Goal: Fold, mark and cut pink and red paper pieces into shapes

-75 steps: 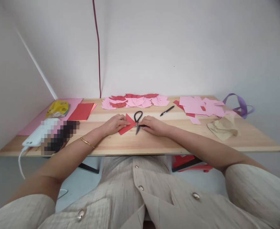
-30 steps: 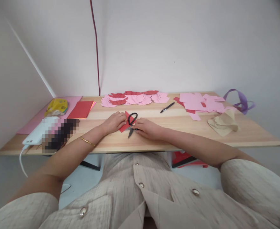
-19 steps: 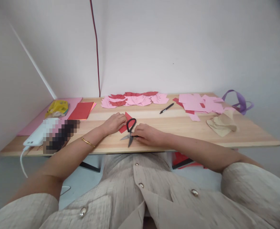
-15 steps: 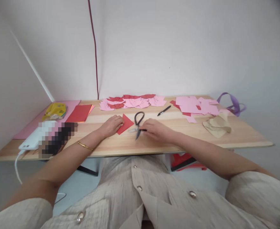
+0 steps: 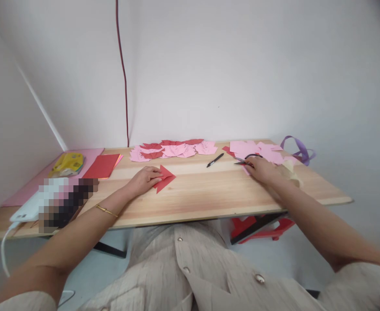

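A folded red piece of paper (image 5: 166, 176) lies on the wooden table, its pointed end toward the right. My left hand (image 5: 147, 179) grips it by the left side, fingers closed on the edge. Farther right, my right hand (image 5: 260, 169) is closed around a pair of scissors (image 5: 241, 162). The blades point left, and one dark handle loop shows above the fingers. Under and behind that hand lie pink paper pieces (image 5: 243, 147); a beige crumpled cloth or paper (image 5: 292, 172) is partly hidden by the wrist.
A black pen (image 5: 215, 160) lies mid-table. Cut pink and red papers (image 5: 173, 150) line the wall. At left are red sheets (image 5: 102, 166), a yellow packet (image 5: 68, 164), a white device (image 5: 27, 211) with a cable and a blurred dark object. A purple ribbon (image 5: 301, 149) sits far right.
My right hand has taken up the scissors and moved right to the pink papers. The red paper in my left hand now shows an opened fold. The view has shifted slightly.
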